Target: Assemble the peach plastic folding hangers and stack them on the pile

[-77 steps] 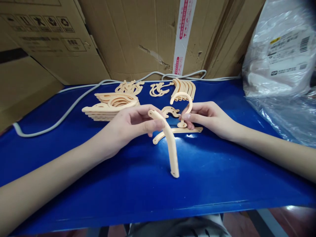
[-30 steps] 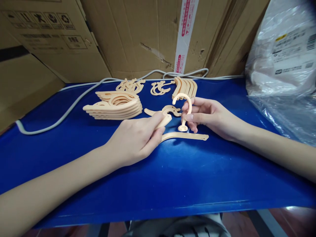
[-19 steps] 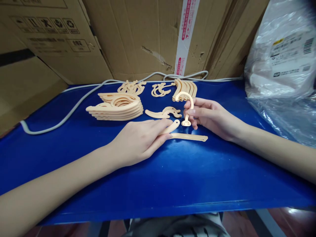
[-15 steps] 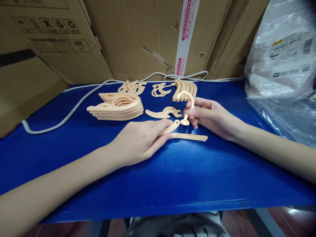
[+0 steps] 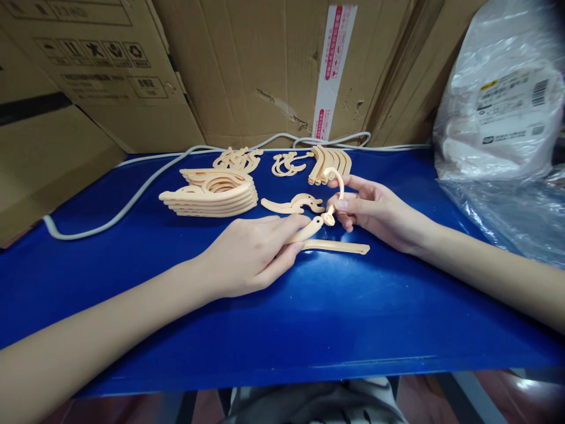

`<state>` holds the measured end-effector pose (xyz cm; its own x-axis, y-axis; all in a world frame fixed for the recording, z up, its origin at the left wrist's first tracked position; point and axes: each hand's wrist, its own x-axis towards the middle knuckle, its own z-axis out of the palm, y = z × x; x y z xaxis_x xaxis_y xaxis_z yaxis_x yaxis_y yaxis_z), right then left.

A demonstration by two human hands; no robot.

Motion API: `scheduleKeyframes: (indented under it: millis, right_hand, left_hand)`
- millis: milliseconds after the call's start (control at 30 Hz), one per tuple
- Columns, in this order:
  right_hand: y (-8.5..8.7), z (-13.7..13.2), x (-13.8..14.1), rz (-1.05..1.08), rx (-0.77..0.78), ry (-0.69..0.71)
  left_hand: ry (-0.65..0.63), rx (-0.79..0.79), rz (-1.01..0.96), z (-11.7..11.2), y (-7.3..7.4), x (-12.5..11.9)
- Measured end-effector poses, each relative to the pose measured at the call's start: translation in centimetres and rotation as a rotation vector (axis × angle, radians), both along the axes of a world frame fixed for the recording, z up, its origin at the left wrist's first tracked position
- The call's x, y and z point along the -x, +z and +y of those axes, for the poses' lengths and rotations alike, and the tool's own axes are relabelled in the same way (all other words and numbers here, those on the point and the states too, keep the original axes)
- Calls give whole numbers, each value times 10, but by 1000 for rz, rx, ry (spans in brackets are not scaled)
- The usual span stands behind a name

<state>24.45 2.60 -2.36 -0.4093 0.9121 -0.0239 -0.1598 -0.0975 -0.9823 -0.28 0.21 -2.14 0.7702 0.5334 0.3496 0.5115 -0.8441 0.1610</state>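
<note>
My left hand [image 5: 253, 250] is closed on a beige plastic hanger arm [image 5: 310, 229], whose rounded end with a small hole sticks out past the fingers. A straight beige strip [image 5: 339, 246] runs out to the right under the fingertips; its left end is hidden by the hand. Between the thumb and fingers of my right hand [image 5: 375, 206] is a beige hanger hook [image 5: 341, 187], curved end up. Its flared base sits right at the holed end of the arm; whether they touch I cannot tell. Just behind lies a curved hanger arm piece [image 5: 286, 205].
A stack of folded beige hangers [image 5: 212, 203] stands left of centre. Farther back are hooks in two groups [image 5: 238, 159] and a row of hanger arms [image 5: 330, 162]. A grey cable [image 5: 132, 203] crosses the blue table [image 5: 282, 335]. Cardboard boxes [image 5: 247, 65] and a plastic-wrapped bundle [image 5: 498, 118] border it.
My right hand has tilted the hook and brought its base left, closer to the holed end of the arm. My left hand keeps its hold, nearly still. The view has shifted slightly.
</note>
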Motion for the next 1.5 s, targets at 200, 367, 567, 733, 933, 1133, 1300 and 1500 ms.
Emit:
scheduleKeyframes:
  millis: [200,367,567,733,933,1133,1300,1500]
  right_hand:
    - [-2,0,-2,-22,-23,17]
    - [-4,0,-3,-29,-38,19]
    - [-1,0,-1,-39,-58,36]
    - [-1,0,-1,-61,-77,96]
    - [-2,-1,-1,-87,-82,102]
    - [1,-3,-1,-80,-97,72]
    - [0,-3,0,-70,-92,46]
    - [-1,-1,-1,-7,-26,4]
  left_hand:
    - [10,-16,25,0,-4,1]
    - [-14,-78,19,3,-8,1]
    - [-80,-215,14,2,-5,-1]
    - [-111,-350,12,0,-4,-3]
    - [-88,-396,16,-1,-5,-2]
    - [-78,-514,97,-5,-6,-4]
    - [-56,-478,88,-6,-4,-4]
    - [-20,-280,5,-4,-3,0]
